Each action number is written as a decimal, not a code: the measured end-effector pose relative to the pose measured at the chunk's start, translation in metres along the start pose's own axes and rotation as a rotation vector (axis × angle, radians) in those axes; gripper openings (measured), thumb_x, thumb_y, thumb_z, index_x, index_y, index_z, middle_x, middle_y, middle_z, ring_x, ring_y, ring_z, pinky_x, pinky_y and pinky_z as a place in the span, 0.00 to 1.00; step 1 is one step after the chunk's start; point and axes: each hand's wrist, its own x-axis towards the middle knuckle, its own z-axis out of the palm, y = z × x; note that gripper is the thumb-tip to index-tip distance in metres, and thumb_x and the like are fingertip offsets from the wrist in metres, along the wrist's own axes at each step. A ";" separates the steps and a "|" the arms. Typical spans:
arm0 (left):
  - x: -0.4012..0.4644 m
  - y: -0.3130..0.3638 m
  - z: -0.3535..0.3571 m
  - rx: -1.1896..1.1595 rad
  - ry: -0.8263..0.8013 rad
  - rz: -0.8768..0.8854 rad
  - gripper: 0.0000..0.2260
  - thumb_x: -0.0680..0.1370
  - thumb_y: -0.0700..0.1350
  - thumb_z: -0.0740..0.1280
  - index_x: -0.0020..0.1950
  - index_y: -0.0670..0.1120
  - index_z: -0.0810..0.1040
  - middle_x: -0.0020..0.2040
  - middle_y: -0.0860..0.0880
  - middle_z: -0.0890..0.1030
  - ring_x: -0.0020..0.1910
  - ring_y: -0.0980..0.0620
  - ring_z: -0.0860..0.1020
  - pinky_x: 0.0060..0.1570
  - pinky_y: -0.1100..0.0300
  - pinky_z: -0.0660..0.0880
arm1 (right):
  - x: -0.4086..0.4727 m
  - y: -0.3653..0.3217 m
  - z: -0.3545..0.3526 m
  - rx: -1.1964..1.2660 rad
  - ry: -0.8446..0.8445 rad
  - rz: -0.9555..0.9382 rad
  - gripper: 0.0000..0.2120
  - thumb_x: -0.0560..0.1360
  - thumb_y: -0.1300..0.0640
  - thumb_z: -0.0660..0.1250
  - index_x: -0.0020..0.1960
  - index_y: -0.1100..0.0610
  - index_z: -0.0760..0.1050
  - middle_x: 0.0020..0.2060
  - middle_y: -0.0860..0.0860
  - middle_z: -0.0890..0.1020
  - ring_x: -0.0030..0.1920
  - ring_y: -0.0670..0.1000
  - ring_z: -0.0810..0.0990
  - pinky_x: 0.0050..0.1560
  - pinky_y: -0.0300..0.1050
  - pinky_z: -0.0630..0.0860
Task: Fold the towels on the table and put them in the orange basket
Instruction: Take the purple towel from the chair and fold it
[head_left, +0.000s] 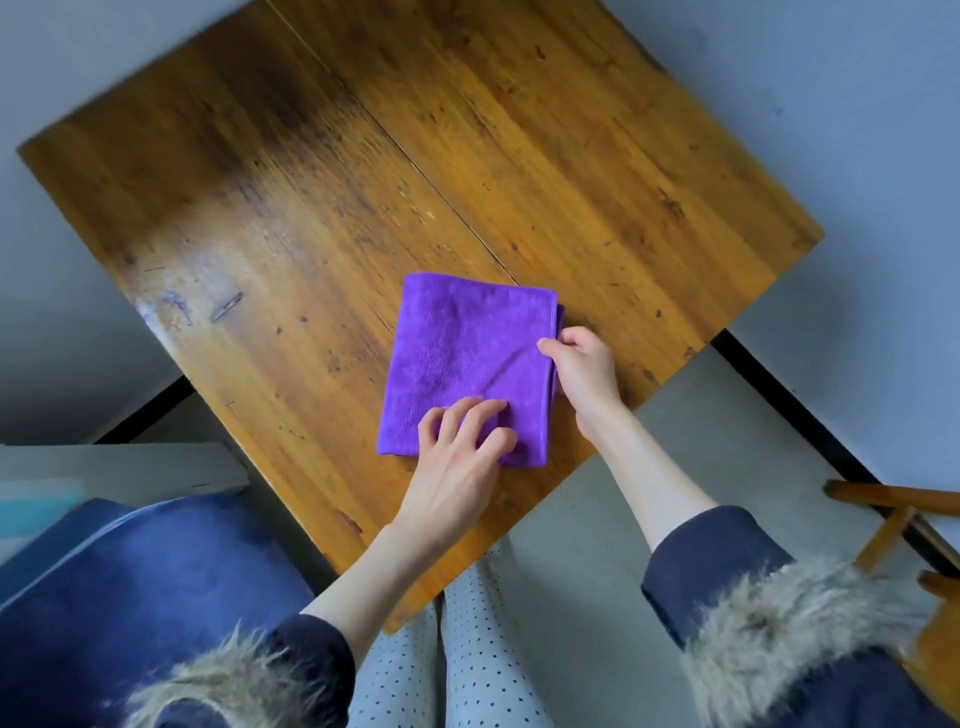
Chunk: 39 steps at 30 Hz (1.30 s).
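A purple towel (462, 348), folded into a small rectangle, lies on the wooden table (311, 208) near its front right edge. My left hand (457, 457) rests on the towel's near corner, fingers bent with their tips pressing the cloth. My right hand (584, 371) pinches the towel's right edge between thumb and fingers. No orange basket is in view.
A blue cushioned seat (130, 582) sits at the lower left beside a grey ledge (130, 467). A wooden chair frame (904, 525) shows at the lower right. Grey floor and a black baseboard run past the table's right corner.
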 end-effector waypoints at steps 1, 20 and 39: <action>0.000 0.000 0.001 0.013 -0.010 0.012 0.11 0.67 0.34 0.72 0.43 0.46 0.75 0.59 0.45 0.78 0.59 0.40 0.75 0.57 0.44 0.69 | 0.001 0.001 -0.001 0.034 -0.005 0.024 0.09 0.74 0.56 0.66 0.53 0.58 0.74 0.46 0.53 0.81 0.47 0.53 0.78 0.46 0.48 0.75; 0.029 -0.047 -0.006 0.122 -0.007 -0.103 0.21 0.79 0.45 0.52 0.71 0.42 0.66 0.74 0.42 0.63 0.74 0.41 0.58 0.71 0.41 0.52 | -0.017 0.021 0.033 -0.912 0.070 -0.849 0.22 0.80 0.57 0.55 0.73 0.59 0.62 0.73 0.60 0.60 0.75 0.59 0.55 0.74 0.58 0.53; -0.014 -0.057 0.012 0.160 -0.053 -0.081 0.23 0.80 0.52 0.52 0.74 0.47 0.62 0.75 0.44 0.61 0.75 0.43 0.56 0.73 0.44 0.52 | -0.037 0.070 0.026 -1.061 0.040 -0.847 0.23 0.80 0.50 0.50 0.74 0.54 0.60 0.74 0.58 0.60 0.74 0.58 0.56 0.71 0.65 0.52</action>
